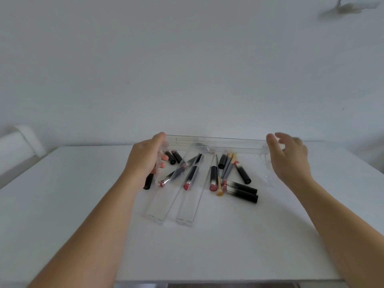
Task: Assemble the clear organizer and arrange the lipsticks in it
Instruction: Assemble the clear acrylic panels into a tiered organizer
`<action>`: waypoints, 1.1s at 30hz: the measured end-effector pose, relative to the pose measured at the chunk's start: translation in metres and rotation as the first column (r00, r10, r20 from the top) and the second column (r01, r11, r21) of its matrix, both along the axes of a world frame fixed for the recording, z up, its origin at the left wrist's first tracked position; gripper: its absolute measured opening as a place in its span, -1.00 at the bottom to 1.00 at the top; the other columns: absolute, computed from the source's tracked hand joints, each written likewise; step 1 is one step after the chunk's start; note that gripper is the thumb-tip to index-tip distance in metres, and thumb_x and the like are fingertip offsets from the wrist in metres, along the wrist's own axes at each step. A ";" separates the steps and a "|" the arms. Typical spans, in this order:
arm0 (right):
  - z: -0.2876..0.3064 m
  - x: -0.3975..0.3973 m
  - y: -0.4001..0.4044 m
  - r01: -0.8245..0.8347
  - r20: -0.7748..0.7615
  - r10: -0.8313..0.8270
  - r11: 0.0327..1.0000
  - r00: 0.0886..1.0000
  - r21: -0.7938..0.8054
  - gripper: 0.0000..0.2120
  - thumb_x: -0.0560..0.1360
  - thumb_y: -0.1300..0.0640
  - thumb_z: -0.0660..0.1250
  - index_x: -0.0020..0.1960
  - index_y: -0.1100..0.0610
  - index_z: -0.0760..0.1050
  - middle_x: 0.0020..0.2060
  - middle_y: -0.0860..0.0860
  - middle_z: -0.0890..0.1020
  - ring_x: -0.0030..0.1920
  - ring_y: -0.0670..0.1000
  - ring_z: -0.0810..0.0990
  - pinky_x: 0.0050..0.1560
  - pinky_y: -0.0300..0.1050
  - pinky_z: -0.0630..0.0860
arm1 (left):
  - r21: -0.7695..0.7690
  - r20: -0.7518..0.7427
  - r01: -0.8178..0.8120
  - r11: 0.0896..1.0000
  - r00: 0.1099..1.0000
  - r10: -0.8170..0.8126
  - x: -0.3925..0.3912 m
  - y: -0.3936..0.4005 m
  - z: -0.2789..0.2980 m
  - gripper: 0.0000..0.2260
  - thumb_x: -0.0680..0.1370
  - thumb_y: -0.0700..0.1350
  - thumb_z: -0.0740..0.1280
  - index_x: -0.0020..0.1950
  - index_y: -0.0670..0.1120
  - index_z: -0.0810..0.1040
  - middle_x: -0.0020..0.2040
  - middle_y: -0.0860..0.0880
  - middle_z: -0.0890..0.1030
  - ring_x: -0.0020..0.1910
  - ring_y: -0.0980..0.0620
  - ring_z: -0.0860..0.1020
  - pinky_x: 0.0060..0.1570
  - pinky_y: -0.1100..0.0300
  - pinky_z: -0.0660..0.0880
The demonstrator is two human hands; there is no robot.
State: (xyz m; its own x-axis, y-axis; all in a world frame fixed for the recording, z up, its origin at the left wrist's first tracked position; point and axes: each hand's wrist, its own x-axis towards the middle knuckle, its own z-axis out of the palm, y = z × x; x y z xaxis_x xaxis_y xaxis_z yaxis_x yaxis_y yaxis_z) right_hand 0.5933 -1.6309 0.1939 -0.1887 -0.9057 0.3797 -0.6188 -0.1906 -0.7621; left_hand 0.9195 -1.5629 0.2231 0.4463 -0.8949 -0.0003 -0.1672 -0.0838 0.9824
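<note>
The left hand [145,161] is gripping the left end of a long clear plastic organizer tray [216,144], held above the white table [207,246], its long axis running left-right; the right hand [289,161], fingers spread, is cupping its right end. Black-cased lipsticks [213,178] are lying scattered beneath.

We face a plain white wall [187,59] behind a white table [72,183]; a white radiator-like unit [18,146] sits at the left.

A plain home room, likely a bedroom or dressing corner: a bare white desk [83,204] against an unadorned white wall [187,69], with lipsticks [213,178] and makeup brushes [227,167] scattered on it.
</note>
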 end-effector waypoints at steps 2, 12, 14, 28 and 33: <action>0.015 0.011 0.019 -0.090 -0.101 0.069 0.973 0.992 -0.211 -0.63 0.53 -0.25 0.16 0.22 -0.11 0.52 0.09 -0.13 0.54 0.07 -0.06 0.54 0.05 -0.07 0.50 | 0.000 0.001 -0.013 1.000 1.000 0.013 0.003 -0.001 0.004 -0.60 0.36 0.31 0.29 -0.10 0.05 0.72 -0.27 -0.05 0.73 -0.44 0.07 0.63 -0.34 0.15 0.56; 0.044 0.083 0.070 -0.591 -0.533 0.412 0.777 0.739 -0.219 -0.82 0.54 0.12 0.39 0.12 0.00 0.66 -0.11 -0.12 0.55 -0.10 -0.09 0.51 -0.09 -0.15 0.47 | 0.017 0.066 -0.010 1.000 0.998 0.009 0.005 0.017 0.008 -0.64 0.47 0.22 0.25 -0.08 0.00 0.70 -0.26 -0.12 0.73 -0.46 0.06 0.63 -0.46 0.22 0.56; 0.050 0.075 0.069 -0.522 -0.509 0.364 0.827 0.780 -0.210 -0.83 0.53 0.10 0.39 0.11 -0.01 0.65 -0.13 -0.12 0.54 -0.14 -0.10 0.48 -0.13 -0.17 0.45 | 0.022 0.075 -0.003 1.000 0.997 0.002 0.004 0.024 0.006 -0.63 0.46 0.23 0.24 -0.09 0.00 0.70 -0.27 -0.12 0.73 -0.48 0.07 0.63 -0.46 0.24 0.57; 0.082 0.089 0.086 -0.628 -0.599 0.460 0.772 0.655 -0.095 -0.73 0.52 0.02 0.38 0.22 -0.06 0.58 0.06 -0.09 0.57 0.06 -0.07 0.49 0.15 -0.04 0.48 | 0.039 0.045 0.002 0.999 0.999 -0.004 0.008 0.071 0.007 -0.61 0.48 0.22 0.25 -0.06 -0.04 0.69 -0.25 -0.18 0.72 -0.47 0.01 0.63 -0.51 0.23 0.53; 0.076 0.056 0.071 -0.513 -0.595 0.639 0.761 0.488 0.396 -0.35 0.35 -0.32 0.47 0.40 -0.31 0.36 0.15 -0.25 0.57 0.14 -0.17 0.51 0.13 -0.14 0.43 | 0.058 0.084 0.040 0.997 0.995 -0.045 0.003 0.085 -0.001 -0.56 0.42 0.27 0.21 -0.07 -0.02 0.70 -0.32 -0.11 0.72 -0.45 0.02 0.66 -0.54 0.27 0.49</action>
State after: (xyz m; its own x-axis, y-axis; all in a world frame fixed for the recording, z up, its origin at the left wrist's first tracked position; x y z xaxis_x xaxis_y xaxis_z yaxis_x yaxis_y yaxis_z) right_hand 0.6497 -1.5602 0.2701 0.6409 -0.7674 0.0187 -0.7422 -0.6258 -0.2397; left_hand 0.9220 -1.4779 0.2221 0.4083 -0.9127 -0.0149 -0.2549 -0.1297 0.9582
